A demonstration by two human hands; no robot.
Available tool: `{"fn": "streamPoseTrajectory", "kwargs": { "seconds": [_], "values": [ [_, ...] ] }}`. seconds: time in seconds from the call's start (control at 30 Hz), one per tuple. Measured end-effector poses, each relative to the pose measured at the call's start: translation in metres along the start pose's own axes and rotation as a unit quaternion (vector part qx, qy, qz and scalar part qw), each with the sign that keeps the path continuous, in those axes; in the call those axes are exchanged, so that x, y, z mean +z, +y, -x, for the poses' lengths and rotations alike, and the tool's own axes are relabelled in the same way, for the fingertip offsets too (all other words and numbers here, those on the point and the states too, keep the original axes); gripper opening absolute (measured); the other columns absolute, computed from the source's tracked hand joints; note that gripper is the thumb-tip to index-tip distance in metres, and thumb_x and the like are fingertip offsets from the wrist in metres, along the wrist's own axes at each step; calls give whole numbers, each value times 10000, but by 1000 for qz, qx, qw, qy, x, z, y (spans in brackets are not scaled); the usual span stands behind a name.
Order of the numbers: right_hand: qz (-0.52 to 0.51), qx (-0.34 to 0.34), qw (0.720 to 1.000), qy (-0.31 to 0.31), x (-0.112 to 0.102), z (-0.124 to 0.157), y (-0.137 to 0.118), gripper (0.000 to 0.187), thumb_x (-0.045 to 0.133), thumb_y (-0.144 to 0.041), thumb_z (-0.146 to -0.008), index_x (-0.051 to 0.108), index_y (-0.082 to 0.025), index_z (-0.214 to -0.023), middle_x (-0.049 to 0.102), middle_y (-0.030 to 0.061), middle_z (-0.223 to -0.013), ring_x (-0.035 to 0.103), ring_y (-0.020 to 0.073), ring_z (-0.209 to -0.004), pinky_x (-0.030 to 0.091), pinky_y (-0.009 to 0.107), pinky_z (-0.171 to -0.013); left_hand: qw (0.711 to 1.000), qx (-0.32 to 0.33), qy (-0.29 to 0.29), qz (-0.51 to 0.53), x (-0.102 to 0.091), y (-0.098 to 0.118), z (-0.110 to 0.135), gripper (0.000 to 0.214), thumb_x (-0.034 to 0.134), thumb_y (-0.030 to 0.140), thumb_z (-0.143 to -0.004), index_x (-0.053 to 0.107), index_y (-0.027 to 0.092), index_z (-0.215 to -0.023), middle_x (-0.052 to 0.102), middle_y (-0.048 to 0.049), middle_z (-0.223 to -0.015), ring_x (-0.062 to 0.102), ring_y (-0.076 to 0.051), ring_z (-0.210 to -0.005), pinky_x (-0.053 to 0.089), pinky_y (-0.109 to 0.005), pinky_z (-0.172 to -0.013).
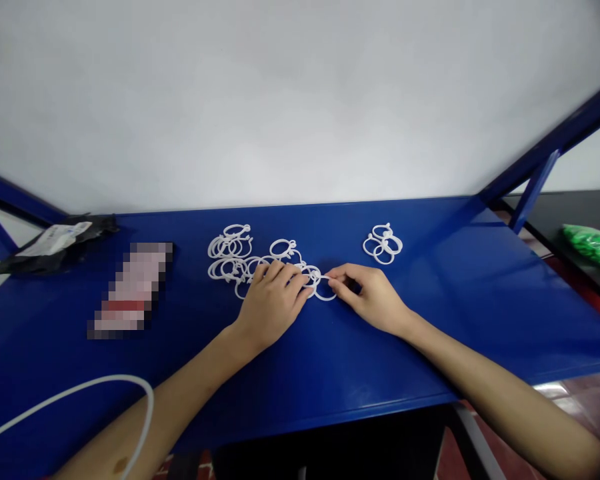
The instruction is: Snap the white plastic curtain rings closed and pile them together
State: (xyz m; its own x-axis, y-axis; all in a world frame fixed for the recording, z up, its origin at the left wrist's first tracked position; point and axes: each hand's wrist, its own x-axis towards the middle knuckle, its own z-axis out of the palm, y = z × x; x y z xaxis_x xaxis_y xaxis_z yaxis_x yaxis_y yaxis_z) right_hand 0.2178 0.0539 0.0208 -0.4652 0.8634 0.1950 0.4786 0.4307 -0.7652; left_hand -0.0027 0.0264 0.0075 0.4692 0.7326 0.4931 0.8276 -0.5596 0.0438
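Observation:
Many white plastic curtain rings with small knobbed clasps lie in a loose pile (229,247) on the blue table (330,360). My left hand (273,303) is over the right part of the pile, fingers curled, with its thumb and forefinger closed on a ring beside the fingertips. At the pile's right end, my right hand (370,297) pinches the edge of another curtain ring (325,299) between thumb and forefinger. The two rings overlap near my left fingertips. Part of the pile is hidden under my left hand.
A smaller group of curtain rings (384,245) lies at the back right. To the left are a pixelated flat object (135,287) and a black plastic package (55,243) with a white label. A white cable (105,379) crosses my left forearm. Green bagged items (593,247) lie far right.

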Motion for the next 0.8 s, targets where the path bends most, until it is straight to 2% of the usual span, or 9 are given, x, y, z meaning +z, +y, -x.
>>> {"fn": "streamPoseTrajectory", "kwargs": {
  "seconds": [0.13, 0.33, 0.5, 0.63, 0.8],
  "values": [
    [34, -23, 999, 4, 0, 0, 2, 183, 567, -286, -989, 710, -177, -1018, 728, 39, -866, 656, 150, -729, 511, 292, -675, 1000, 6, 9, -12, -1, 1, 0, 155, 562, 241, -983, 694, 188, -922, 721, -49, -968, 575, -239, -911, 378, -413, -829],
    [61, -49, 997, 6, -3, 1, 3, 201, 541, -280, -1006, 716, -185, -1034, 719, 56, -896, 650, 155, -742, 517, 300, -671, 1000, 7, 5, -8, -3, 3, -1, 155, 552, 222, -983, 694, 191, -931, 726, -50, -970, 577, -233, -907, 371, -415, -830],
    [64, -46, 997, 0, -4, 1, 4, 207, 534, -281, -1011, 717, -188, -1044, 709, 54, -893, 644, 151, -737, 510, 289, -656, 1000, 19, -18, 9, -4, 3, 0, 227, 688, 405, -899, 696, 189, -969, 712, -70, -1041, 582, -265, -972, 362, -464, -914],
    [66, -46, 997, -2, -4, 0, 3, 207, 543, -274, -1007, 721, -173, -1036, 698, 58, -879, 641, 152, -729, 507, 288, -656, 999, 43, -7, 1, -3, 3, 0, 81, 664, 277, -929, 689, 205, -901, 716, -36, -1020, 590, -234, -954, 353, -440, -913],
    [66, -63, 996, 3, -6, 0, 1, 206, 540, -270, -1011, 719, -183, -1061, 695, 58, -895, 639, 151, -731, 514, 289, -669, 999, 35, 27, -8, -2, 4, 0, 87, 617, 210, -960, 683, 200, -904, 735, -29, -1024, 606, -214, -951, 357, -425, -920]
  ]
}}
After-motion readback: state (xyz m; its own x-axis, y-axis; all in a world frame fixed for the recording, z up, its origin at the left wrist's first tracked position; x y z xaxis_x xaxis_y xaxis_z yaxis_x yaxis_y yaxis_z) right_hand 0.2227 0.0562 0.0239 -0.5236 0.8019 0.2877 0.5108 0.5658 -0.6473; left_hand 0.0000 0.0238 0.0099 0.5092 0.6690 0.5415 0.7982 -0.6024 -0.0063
